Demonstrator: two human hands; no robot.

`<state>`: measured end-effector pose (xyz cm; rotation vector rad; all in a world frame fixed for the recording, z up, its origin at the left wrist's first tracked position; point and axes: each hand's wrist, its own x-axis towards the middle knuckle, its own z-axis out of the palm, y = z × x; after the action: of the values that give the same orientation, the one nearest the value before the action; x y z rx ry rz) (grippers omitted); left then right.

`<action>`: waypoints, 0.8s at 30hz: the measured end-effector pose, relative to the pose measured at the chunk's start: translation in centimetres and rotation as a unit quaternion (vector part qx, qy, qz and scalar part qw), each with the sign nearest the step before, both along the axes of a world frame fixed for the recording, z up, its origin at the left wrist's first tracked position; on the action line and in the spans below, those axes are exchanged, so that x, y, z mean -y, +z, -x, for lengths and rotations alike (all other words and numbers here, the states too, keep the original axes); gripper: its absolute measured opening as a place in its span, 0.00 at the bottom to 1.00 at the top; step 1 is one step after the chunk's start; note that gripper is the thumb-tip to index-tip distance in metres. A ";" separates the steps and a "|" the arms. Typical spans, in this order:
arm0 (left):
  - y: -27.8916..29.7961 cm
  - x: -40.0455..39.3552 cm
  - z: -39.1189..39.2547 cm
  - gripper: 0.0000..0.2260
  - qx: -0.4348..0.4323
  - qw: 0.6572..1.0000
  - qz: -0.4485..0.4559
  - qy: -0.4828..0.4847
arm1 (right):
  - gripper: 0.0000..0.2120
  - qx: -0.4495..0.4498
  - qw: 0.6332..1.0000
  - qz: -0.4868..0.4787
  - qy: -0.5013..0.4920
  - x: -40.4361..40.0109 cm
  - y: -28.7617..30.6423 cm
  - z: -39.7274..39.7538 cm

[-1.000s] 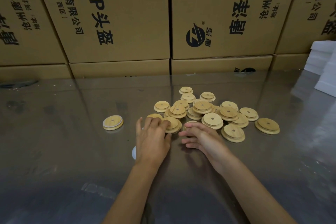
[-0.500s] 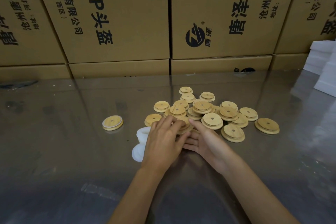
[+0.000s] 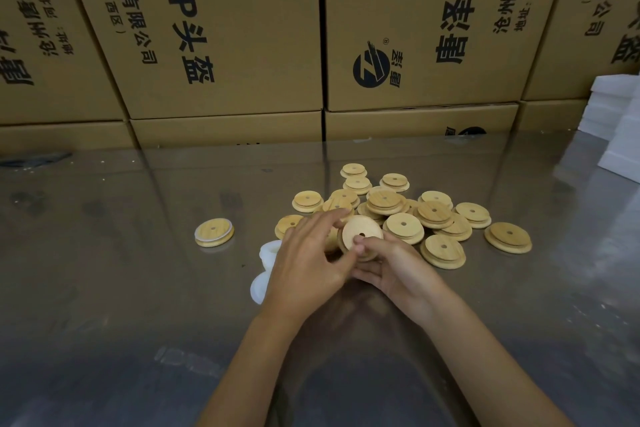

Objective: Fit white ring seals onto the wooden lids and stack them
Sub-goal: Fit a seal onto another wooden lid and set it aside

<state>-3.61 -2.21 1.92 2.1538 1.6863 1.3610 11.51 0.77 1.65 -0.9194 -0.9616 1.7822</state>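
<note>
Both hands hold one round wooden lid with a centre hole, tilted up toward me just above the table. My left hand grips its left rim; my right hand cups it from below with the thumb on its face. A pile of several bare wooden lids lies just behind. White ring seals lie partly hidden under my left hand. One lid with a white seal fitted rests alone to the left.
The shiny metal table reflects the wall of printed cardboard boxes standing along its far edge. White foam blocks are stacked at the far right.
My hands came together at the near edge of the pile and lifted one lid, tilting its face toward me. The white seals came into view beside my left hand.
</note>
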 end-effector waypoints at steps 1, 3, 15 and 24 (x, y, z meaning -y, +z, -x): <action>0.2 -0.1 0.4 0.17 0.013 1.000 -0.008 0.018 | 0.16 0.001 1.000 0.004 -0.002 0.0 0.0 0.0; 0.5 -0.3 1.5 0.14 0.033 0.996 -0.011 0.081 | 0.17 -0.003 1.000 0.015 -0.006 -0.1 0.1 -0.2; -0.5 -0.7 6.0 0.10 0.087 0.928 0.221 0.286 | 0.15 -0.011 0.999 0.035 -0.009 0.0 0.3 -0.2; -0.2 -0.6 5.9 0.11 0.149 0.941 0.148 0.265 | 0.13 -0.008 0.999 0.042 -0.011 0.1 0.3 -0.2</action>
<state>-9.49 -1.64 1.76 1.3046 2.2502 1.3347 11.67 0.71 1.97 -0.9629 -0.8684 1.8210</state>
